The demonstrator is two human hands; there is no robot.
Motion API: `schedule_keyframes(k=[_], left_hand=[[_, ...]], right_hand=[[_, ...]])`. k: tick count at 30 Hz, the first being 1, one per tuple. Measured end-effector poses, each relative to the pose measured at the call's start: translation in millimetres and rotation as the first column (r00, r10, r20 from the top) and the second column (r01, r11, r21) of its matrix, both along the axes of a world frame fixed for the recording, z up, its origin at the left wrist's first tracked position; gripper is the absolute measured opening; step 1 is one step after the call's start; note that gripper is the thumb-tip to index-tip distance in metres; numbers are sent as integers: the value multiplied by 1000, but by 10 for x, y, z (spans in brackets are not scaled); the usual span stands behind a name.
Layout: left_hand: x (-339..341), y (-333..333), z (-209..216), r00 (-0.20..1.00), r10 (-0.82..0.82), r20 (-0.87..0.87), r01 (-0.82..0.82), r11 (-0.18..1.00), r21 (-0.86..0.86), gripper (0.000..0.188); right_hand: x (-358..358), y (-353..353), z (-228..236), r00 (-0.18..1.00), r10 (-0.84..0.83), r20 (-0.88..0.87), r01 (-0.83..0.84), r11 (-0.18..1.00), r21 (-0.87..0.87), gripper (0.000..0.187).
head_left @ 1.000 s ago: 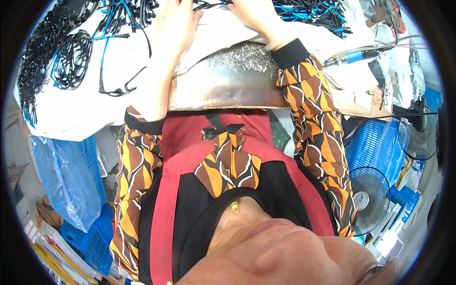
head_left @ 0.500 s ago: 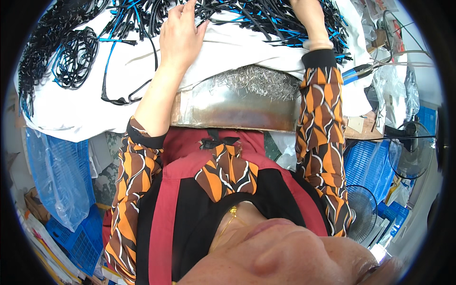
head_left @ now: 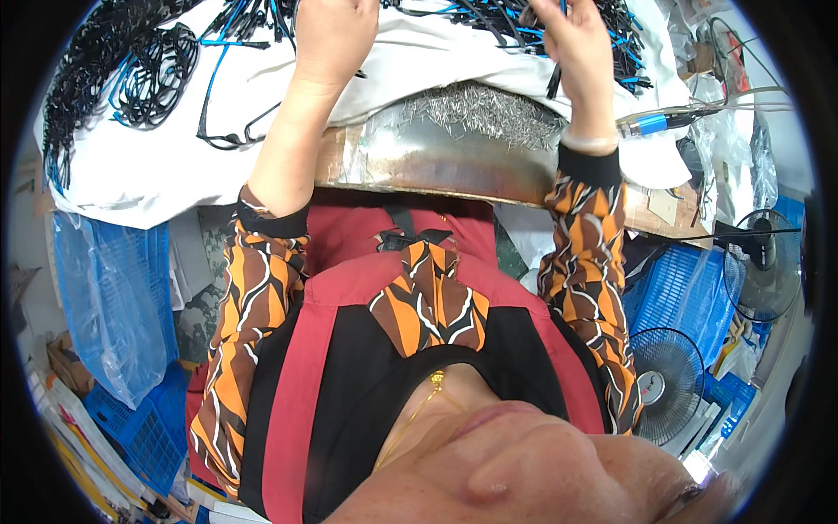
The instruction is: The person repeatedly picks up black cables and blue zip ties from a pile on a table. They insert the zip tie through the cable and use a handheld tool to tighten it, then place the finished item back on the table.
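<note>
Tabletop: a white cloth-covered tabletop, with blue plastic crates and two fans on the floor at right.
Cables: a heap of black and blue cables lies along the far edge, with a coiled bundle at far left.
Tray: a shallow metal tray of small silver pins sits near the body.
Left hand: rests on the cloth and cables; its grip cannot be told.
Right hand: raised, fingers closed on black cable strands.

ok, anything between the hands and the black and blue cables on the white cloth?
Nothing visible. The left hand rests directly on the black and blue cables on the white cloth. The right hand already grips black strands of the same pile. The pile of metal pins lies nearer the body, below both hands.
</note>
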State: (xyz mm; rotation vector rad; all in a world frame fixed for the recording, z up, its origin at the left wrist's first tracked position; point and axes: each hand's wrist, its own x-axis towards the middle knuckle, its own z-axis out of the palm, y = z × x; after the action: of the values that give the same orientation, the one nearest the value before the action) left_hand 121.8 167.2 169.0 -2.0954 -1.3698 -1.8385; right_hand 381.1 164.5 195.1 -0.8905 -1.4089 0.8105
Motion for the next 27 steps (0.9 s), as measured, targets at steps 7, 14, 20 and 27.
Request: schedule_keyframes(k=[7,14,20,27], left_hand=[[18,-1158,-173,527,-286,800,831,373,-413,41],[135,-1864,-978,-26,503,864,930,-304,205,65],[249,-1877,-1403,-115,611,783,924,-224,311,61],[318,-1892,-1309,-113,609,785,939,-194,285,60]], right_hand=[[-258,-1310,-706,967,175,-184,-187,981,-47,38],[-405,-1568,-1380,984,110,143,-33,890,-455,17],[-300,-1560,-1614,997,39,69,-7,914,-406,20],[-282,-1577,-1636,991,37,-131,-71,962,-262,25]])
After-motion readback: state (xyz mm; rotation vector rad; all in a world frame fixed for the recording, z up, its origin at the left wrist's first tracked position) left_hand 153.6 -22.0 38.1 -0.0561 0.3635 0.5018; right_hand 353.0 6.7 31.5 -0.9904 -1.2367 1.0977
